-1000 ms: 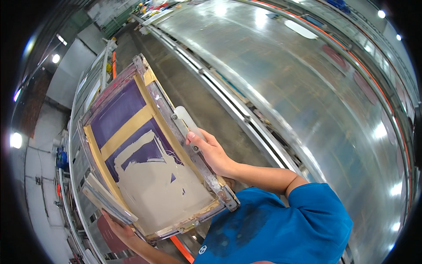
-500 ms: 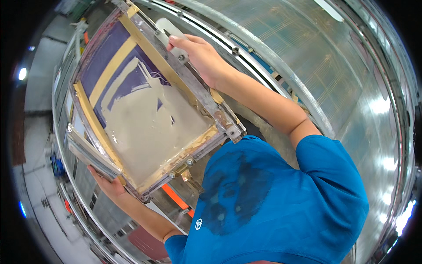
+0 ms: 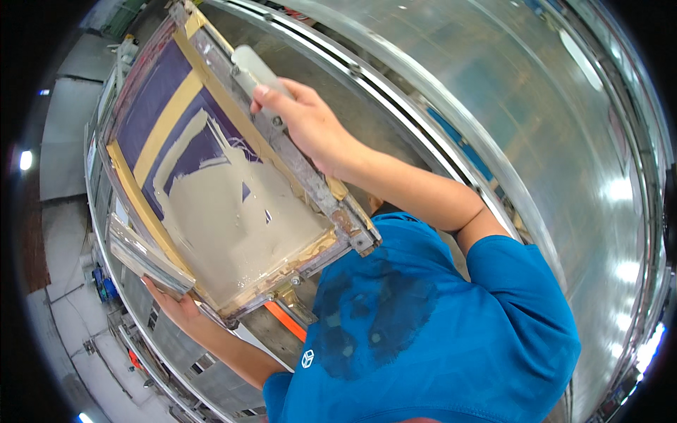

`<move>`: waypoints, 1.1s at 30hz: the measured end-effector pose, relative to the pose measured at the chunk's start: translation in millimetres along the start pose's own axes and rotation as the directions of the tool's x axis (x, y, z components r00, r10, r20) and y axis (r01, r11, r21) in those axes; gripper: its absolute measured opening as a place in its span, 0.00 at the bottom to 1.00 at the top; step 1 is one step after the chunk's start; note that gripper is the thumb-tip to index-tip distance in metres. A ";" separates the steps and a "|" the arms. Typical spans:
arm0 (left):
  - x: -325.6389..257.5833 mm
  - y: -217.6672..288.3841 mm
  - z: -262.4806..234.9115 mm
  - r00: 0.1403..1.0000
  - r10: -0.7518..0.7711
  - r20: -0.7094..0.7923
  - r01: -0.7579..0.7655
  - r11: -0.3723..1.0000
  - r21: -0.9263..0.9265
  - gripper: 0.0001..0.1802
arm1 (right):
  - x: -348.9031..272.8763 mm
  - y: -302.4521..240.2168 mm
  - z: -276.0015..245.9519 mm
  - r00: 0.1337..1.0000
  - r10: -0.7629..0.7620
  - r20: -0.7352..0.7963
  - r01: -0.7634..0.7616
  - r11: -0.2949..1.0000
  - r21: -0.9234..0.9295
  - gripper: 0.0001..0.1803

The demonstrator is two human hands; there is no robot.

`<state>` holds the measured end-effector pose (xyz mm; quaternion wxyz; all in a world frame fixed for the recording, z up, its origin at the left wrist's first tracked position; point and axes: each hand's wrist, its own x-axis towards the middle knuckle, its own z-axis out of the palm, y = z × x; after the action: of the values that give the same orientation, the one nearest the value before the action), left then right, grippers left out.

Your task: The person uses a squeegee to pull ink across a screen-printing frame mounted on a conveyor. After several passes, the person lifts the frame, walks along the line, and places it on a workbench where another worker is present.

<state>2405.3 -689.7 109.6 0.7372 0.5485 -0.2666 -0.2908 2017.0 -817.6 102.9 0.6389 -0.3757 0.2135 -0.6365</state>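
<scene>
A screen-printing frame (image 3: 290, 143) hangs tilted before me, its purple mesh (image 3: 146, 113) edged and crossed with tan tape (image 3: 169, 113). Beige ink (image 3: 218, 218) covers the near half of the mesh and trails in streaks farther up. My right hand (image 3: 307, 123) is closed round a whitish handle (image 3: 255, 67) on the frame's right bar. At the left side, my left hand (image 3: 174, 304) grips the lower end of a squeegee-like grey bar (image 3: 148, 255) lying along the frame's edge; some of its fingers are hidden behind it.
Long metal rails (image 3: 416, 134) curve behind the right forearm. To the right spreads a broad grey, shiny table surface (image 3: 522, 134). An orange strip (image 3: 285, 321) shows below the frame's near edge. Pale floor (image 3: 67, 331) lies at far left.
The view has turned slightly, and the frame sits a little farther left in it. Both hands keep their grips. The ink pattern looks the same.
</scene>
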 end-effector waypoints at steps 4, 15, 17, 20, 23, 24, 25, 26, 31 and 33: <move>6.1 30.9 26.6 0.997 0.029 -0.067 -0.033 0.998 -0.051 0.43 | 29.3 -44.1 11.8 0.998 0.012 0.057 -0.012 1.000 0.000 0.19; 5.6 12.1 9.7 0.987 0.123 -0.106 -0.125 0.992 -0.005 0.40 | 34.1 -20.7 1.9 0.993 0.093 0.072 -0.089 0.995 -0.053 0.19; 9.3 11.4 24.3 0.992 0.042 -0.117 -0.048 0.998 -0.045 0.39 | 47.7 -12.0 -6.7 0.992 0.107 0.063 -0.105 0.994 -0.043 0.19; 5.5 -9.6 34.3 0.991 -0.022 -0.132 0.006 0.994 -0.113 0.39 | 38.2 -4.4 -21.6 0.990 0.142 0.017 -0.141 0.989 -0.051 0.19; 12.3 -18.2 49.4 0.997 -0.028 -0.070 0.024 0.998 -0.054 0.39 | 33.1 -9.2 -31.7 0.988 0.152 -0.037 -0.153 0.988 -0.032 0.20; 18.5 -20.0 57.8 0.999 -0.032 -0.038 0.030 0.999 -0.039 0.39 | 33.7 -8.5 -34.7 0.987 0.154 -0.056 -0.155 0.988 -0.013 0.21; 27.6 -21.4 65.2 0.999 -0.036 -0.004 0.036 0.999 -0.024 0.39 | 37.2 -7.8 -36.5 0.985 0.156 -0.076 -0.156 0.988 0.006 0.22; 43.1 -24.2 74.5 0.999 -0.047 0.013 0.048 0.998 -0.043 0.39 | 45.4 -9.0 -37.6 0.984 0.154 -0.085 -0.153 0.988 0.017 0.22; 88.5 -25.4 105.8 0.997 -0.049 0.054 0.048 0.999 0.008 0.40 | 86.3 3.2 -37.2 0.983 0.103 -0.152 -0.103 0.995 0.008 0.23; 97.3 -22.8 108.9 0.998 -0.048 0.027 0.048 0.999 0.013 0.41 | 105.6 6.4 -32.9 0.993 0.064 -0.101 -0.065 0.998 -0.013 0.23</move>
<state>2391.7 -836.3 122.7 0.7230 0.5552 -0.2652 -0.3141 2006.8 -927.9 99.2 0.6444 -0.3413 0.2628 -0.6318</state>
